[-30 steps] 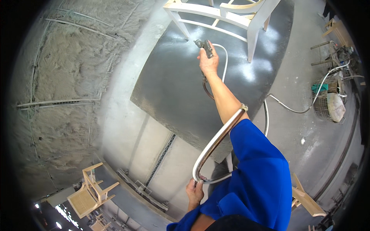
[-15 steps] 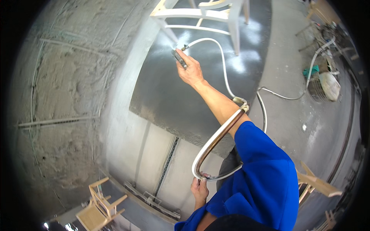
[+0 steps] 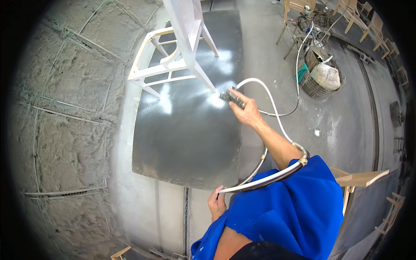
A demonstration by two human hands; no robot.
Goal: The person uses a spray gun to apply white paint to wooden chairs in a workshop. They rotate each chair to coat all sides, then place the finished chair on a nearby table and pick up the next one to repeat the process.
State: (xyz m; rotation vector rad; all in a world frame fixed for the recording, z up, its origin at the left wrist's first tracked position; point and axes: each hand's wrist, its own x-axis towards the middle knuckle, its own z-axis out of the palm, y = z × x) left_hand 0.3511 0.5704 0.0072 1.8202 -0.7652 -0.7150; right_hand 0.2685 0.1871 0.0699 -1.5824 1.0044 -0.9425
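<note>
My right hand (image 3: 248, 113) is closed around a dark spray gun (image 3: 233, 99), its nozzle end beside the foot of a chair's near right leg. The wooden chair frame (image 3: 193, 67), pale wood with white coating on its back and legs, stands upright on a dark board (image 3: 186, 143); its seat opening is bare of any panel. A white hose (image 3: 271, 93) runs from the gun, loops down and is tied to a brown one near my right forearm. Low in the picture, my left hand (image 3: 216, 204) grips the bend of the white and brown hose bundle (image 3: 260, 182).
A rough grey wall-like surface (image 3: 78, 147) fills the left side. At the upper right stand a basket (image 3: 318, 89) holding a white bag and a cluttered stand (image 3: 299, 32). Several unpainted chairs (image 3: 355, 17) line the far right; another chair (image 3: 362, 178) is beside my right sleeve.
My right hand and the spray gun have moved from the chair's left leg to its right leg. The view has shifted, showing more of the chair. My left hand still grips the hose.
</note>
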